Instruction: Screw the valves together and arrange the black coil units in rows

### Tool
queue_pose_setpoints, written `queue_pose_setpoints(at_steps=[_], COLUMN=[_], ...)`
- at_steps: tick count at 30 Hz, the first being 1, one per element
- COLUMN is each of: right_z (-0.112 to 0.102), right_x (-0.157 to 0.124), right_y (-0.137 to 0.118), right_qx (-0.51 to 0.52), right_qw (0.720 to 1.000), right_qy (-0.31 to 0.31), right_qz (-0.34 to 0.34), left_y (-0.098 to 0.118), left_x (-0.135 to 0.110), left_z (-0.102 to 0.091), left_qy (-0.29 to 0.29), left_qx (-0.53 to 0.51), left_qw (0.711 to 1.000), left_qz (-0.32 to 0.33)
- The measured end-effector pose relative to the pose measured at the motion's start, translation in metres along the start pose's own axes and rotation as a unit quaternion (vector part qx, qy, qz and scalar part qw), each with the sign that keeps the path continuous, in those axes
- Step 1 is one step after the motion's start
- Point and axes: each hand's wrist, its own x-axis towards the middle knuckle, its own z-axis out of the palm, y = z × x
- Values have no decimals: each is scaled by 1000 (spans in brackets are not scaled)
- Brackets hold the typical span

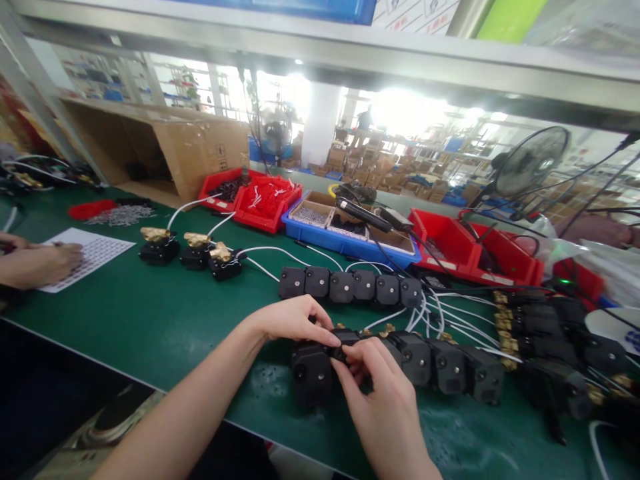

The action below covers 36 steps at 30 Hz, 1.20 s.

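Note:
My left hand reaches over a row of black valve actuator boxes, its thumb and fingers curled together; what it grips is hidden. My right hand is closed in a pinch, fingertips on a small black part whose kind I cannot make out. The two hands' fingertips almost meet there. Just below and left of them stands a black actuator box with a screw in its face. More black actuator boxes with brass fittings continue the row to the right, partly hidden by my right hand.
Behind lies another row of black boxes with white cables. Brass-topped units stand left. Red bins and a blue tray line the back. A co-worker's hand rests on a printed sheet. More units crowd the right.

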Motion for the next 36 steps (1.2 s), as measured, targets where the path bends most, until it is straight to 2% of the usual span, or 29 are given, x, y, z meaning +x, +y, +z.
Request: queue_pose_setpoints(at_steps=[3, 11, 14, 18, 21, 23, 25, 28, 30, 33, 36], right_z=[-3, 3, -1, -15, -28, -37, -46, -57, -61, -66, -72], right_x=[1, 1, -1, -3, 1, 6, 11, 14, 11, 2, -10], right_y=[0, -5, -4, -10, -25, -36, -43, -44, -40, -31, -23], right_qx=[13, -23, -1, 35, 69, 70, 31, -24, -38, -12, 82], right_qw=[1000, 999, 998, 992, 986, 986, 990, 990, 987, 993, 994], right_qy=[-14, 37, 43, 119, 149, 142, 115, 22, -37, -66, -53], right_qz=[-5, -33, -35, -35, -37, -44, -75, -140, -151, -94, -51], left_y=[0, -1, 1, 24, 53, 71, 81, 84, 81, 77, 78], left_x=[-1, -1, -3, -17, -30, -36, -40, -41, -41, -38, -33], left_z=[1, -2, -1, 11, 35, 54, 71, 90, 99, 113, 125], left_qy=[6, 4, 32, 122, 125, 119, 147, 218, 240, 205, 160], left_qx=[0, 24, -2, -67, -186, -266, -313, -310, -280, -264, -281], left_qw=[1000, 999, 999, 990, 973, 956, 938, 921, 922, 935, 939], left_qz=[4, 25, 19, 32, 47, 36, -3, -87, -115, -120, -115])
